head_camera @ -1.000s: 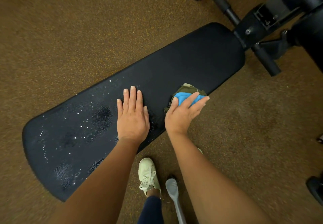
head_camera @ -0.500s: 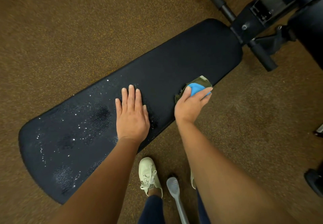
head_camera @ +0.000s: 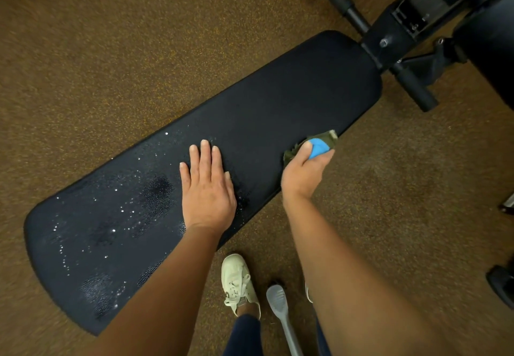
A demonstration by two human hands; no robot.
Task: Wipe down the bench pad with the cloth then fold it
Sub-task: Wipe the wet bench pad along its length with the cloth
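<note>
A long black bench pad [head_camera: 278, 100] runs from lower left to upper right. Water droplets glisten on its near left half. My left hand [head_camera: 207, 189] lies flat on the middle of the pad, fingers together, holding nothing. My right hand [head_camera: 304, 171] is closed on a bunched cloth [head_camera: 319, 145], olive-camouflage with a blue patch, pressed against the pad's near edge to the right of my left hand. My fingers hide part of the cloth.
The black bench frame with padded rollers [head_camera: 389, 47] joins the pad at the upper right. Brown speckled floor surrounds the bench. My pale shoe [head_camera: 239, 283] and a grey handled tool [head_camera: 279, 305] are below the pad. Dark equipment [head_camera: 503, 283] sits at the right edge.
My right hand has slid the cloth rightward along the pad's near edge and closed more tightly on it. My left hand has stayed flat in the same spot.
</note>
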